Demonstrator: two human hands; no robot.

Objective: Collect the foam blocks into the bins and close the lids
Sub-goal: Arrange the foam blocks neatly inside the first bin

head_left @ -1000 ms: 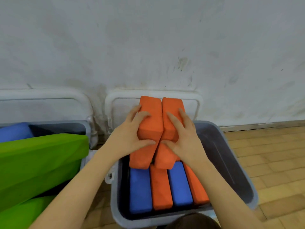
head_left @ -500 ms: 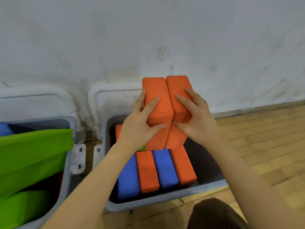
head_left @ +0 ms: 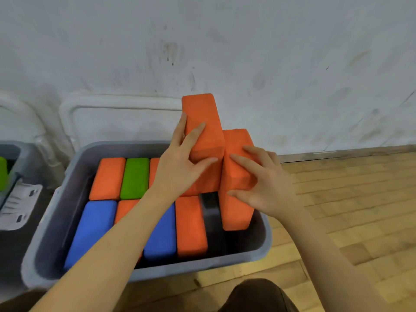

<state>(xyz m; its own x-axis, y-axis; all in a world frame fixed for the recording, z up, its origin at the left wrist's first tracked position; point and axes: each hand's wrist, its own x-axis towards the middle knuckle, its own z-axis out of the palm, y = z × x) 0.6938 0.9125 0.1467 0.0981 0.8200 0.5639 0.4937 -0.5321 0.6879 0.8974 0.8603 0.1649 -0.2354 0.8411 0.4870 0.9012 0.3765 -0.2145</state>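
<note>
Nearest you, the grey bin [head_left: 258, 251] on the wood floor already holds rows of blue, orange and green blocks, with a dark gap at its right end. Your right hand [head_left: 267, 188] grips one orange block [head_left: 236, 176] standing over that gap; your left hand [head_left: 180, 167] grips the taller orange block [head_left: 202, 131] touching it. Foam likely light, squashy, grippy: hold the broad faces mid-length; white lid [head_left: 117, 118] leans behind.
</note>
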